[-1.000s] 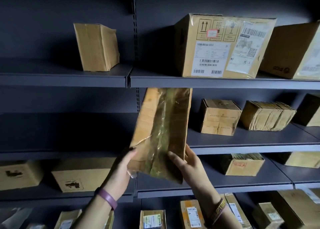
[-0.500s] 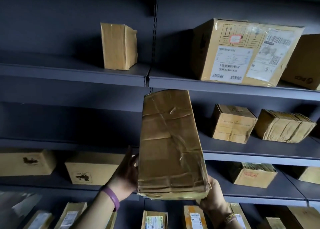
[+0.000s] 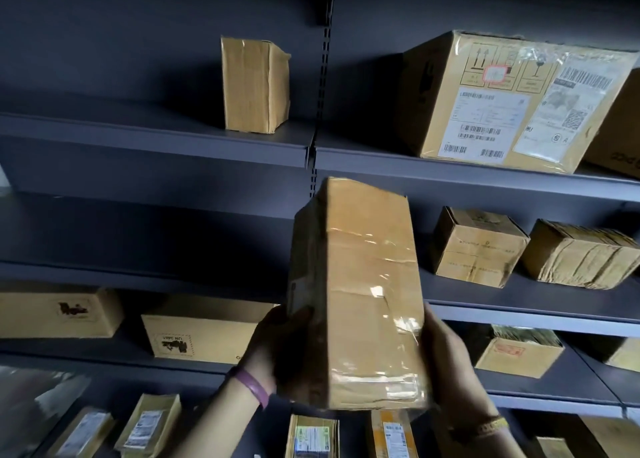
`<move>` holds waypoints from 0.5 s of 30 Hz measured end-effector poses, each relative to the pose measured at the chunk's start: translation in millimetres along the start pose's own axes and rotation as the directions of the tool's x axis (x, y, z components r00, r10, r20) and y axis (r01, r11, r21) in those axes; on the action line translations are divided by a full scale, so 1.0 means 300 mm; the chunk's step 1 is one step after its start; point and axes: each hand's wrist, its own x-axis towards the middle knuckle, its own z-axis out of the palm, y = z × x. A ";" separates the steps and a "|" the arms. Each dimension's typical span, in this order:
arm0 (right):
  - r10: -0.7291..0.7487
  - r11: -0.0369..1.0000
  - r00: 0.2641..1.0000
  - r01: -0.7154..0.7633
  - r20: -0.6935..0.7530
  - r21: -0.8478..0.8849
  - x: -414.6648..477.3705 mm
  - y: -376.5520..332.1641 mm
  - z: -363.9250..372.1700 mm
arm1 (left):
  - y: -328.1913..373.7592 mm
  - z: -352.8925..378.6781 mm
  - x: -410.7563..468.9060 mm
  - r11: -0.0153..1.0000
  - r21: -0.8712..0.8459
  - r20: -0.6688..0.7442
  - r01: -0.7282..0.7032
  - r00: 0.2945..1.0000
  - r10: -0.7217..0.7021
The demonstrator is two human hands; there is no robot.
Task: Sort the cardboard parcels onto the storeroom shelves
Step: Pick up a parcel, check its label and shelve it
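A tall, taped cardboard parcel stands upright in the air in front of the dark grey shelving, level with the second shelf. My left hand grips its lower left side, thumb on the narrow face. My right hand holds the lower right side from behind, fingers hidden by the box. A purple band is on my left wrist, a gold bangle on my right.
The top shelf carries a small upright box and a large labelled carton. Two small boxes sit right on the second shelf; its left half is bare. Lower shelves hold several parcels.
The parcel has turned in my hands from a slanted, flat-on pose to upright with a corner edge facing me. The view has drifted left, so the shelves appear further right.
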 end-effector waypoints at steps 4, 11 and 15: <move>-0.020 0.998 0.999 0.018 -0.031 -0.062 0.003 -0.031 -0.028 | -0.003 0.060 -0.017 0.998 -0.054 -0.158 -0.017 0.987 0.008; -0.119 0.990 0.989 0.125 0.083 -0.066 -0.022 -0.040 0.026 | 0.062 0.109 -0.033 0.934 0.184 -0.008 -0.305 0.950 0.312; -0.117 0.991 0.992 0.119 0.048 -0.056 -0.021 -0.036 0.038 | 0.067 0.052 -0.022 0.970 0.153 0.025 -0.188 0.982 0.186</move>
